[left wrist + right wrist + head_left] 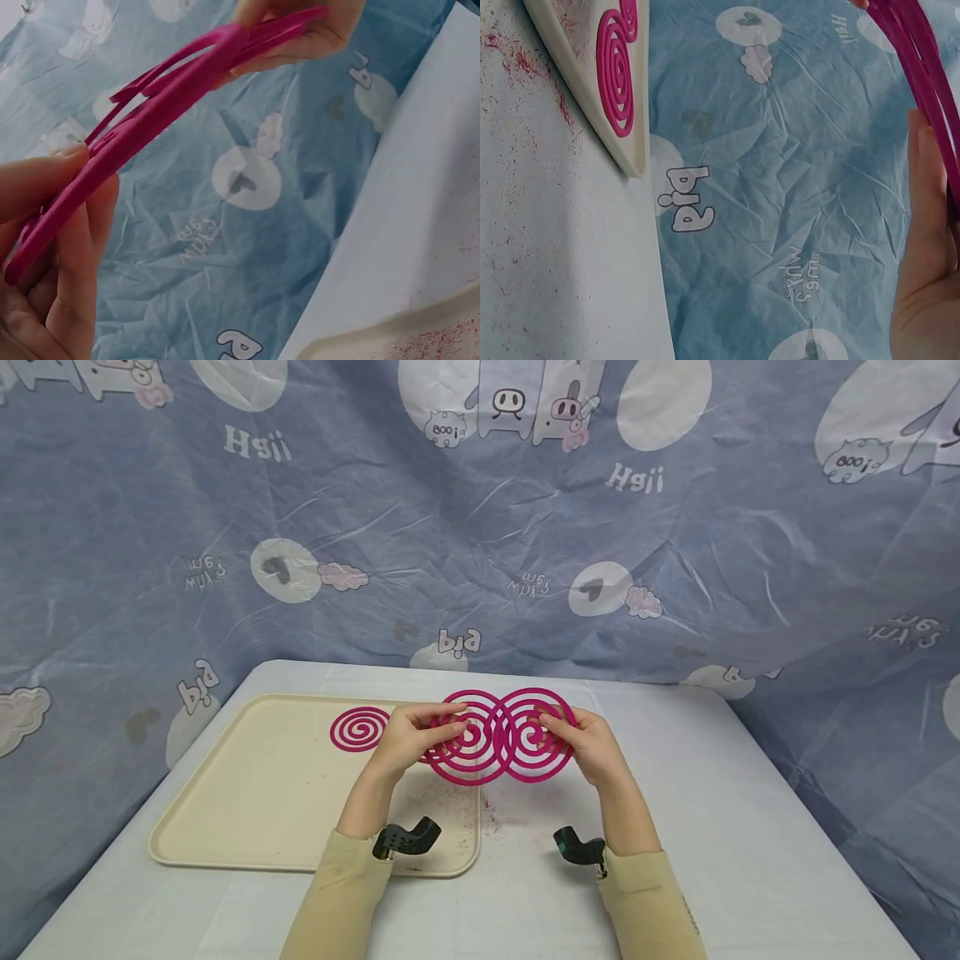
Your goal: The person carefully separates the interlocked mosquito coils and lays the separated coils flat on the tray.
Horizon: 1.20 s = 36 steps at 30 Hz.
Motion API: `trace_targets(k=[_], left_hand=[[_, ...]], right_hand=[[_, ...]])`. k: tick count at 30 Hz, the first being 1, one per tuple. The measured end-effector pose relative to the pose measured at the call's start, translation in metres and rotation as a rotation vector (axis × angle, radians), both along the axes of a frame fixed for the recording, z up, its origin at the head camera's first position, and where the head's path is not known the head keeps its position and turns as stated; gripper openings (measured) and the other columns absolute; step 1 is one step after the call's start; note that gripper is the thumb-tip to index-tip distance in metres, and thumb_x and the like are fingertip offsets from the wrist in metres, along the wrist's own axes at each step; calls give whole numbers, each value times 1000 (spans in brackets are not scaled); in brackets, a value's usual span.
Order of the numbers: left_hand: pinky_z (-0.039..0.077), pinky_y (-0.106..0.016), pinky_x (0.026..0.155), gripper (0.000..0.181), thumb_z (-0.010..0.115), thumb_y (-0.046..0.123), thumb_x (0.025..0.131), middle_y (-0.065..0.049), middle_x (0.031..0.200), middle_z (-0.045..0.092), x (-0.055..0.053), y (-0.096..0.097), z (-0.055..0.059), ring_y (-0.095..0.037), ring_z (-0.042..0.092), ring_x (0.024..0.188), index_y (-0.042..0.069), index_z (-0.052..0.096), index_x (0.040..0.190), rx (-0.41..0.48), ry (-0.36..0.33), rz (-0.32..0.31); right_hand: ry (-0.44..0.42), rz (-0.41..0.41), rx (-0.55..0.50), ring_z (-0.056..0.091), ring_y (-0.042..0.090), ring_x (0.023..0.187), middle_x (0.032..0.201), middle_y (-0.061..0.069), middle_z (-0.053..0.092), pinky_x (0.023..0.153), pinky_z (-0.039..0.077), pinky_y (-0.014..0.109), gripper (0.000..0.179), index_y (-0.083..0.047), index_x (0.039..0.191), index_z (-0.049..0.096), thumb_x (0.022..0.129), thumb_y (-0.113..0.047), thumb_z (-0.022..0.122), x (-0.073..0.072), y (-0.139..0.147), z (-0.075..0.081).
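Observation:
Two magenta mosquito coils, a left coil [470,736] and a right coil [535,737], are held up in front of me, their outer rings overlapping in the middle. My left hand [408,739] pinches the left coil between thumb and fingers. From the other side, my right hand [588,739] grips the right coil, thumb in front and fingers behind. Seen edge-on in the left wrist view, the coils [150,124] slant apart slightly at one end. A flat coil [360,729] lies on the tray, and another beside it is partly hidden behind my left hand.
The cream tray [247,810] with a raised rim covers the left of the white table [720,827]. Reddish crumbs [489,814] are scattered on the tray's right side and the table beside it. A patterned blue cloth [480,527] hangs behind.

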<state>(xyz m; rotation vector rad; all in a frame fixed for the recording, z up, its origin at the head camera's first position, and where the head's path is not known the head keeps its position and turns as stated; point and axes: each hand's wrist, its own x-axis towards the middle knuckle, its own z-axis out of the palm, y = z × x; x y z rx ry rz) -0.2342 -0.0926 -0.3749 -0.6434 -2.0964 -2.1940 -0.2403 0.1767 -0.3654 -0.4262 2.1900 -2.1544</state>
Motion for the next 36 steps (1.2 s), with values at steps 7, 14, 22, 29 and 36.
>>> trace_targets(k=[7,14,22,29,36], left_hand=[[53,-21,62,30,75,10,80,-1,80,68,0,21,-2,-10,61,68,1,70,108,177,-4,242],[56,-28,71,37,74,15,82,-5,90,69,1,20,-1,-15,66,79,7,66,117,173,-51,179],[50,-22,58,41,70,3,83,-10,93,62,2,-6,2,-10,55,66,1,60,123,-107,62,-236],[55,-26,63,42,70,4,83,-19,108,63,1,3,-1,-11,63,75,2,61,123,-72,23,-126],[56,-31,70,40,71,4,82,-19,106,64,2,23,0,-16,67,83,4,63,122,133,71,102]], right_hand=[[-14,-262,-212,68,13,75,81,1,69,73,55,28,22,1,98,64,88,-18,67,2,-11,-1],[-49,-177,-127,67,12,75,82,-1,69,74,55,28,21,0,98,63,91,-20,64,2,-1,3],[-82,91,163,66,16,64,71,4,68,68,56,29,24,7,90,64,92,-17,62,1,22,7],[-16,-15,83,68,14,67,72,1,69,70,56,28,33,14,99,60,92,-19,61,2,6,6],[13,-240,-151,69,15,70,73,0,70,72,55,29,22,1,92,63,90,-21,65,3,-12,5]])
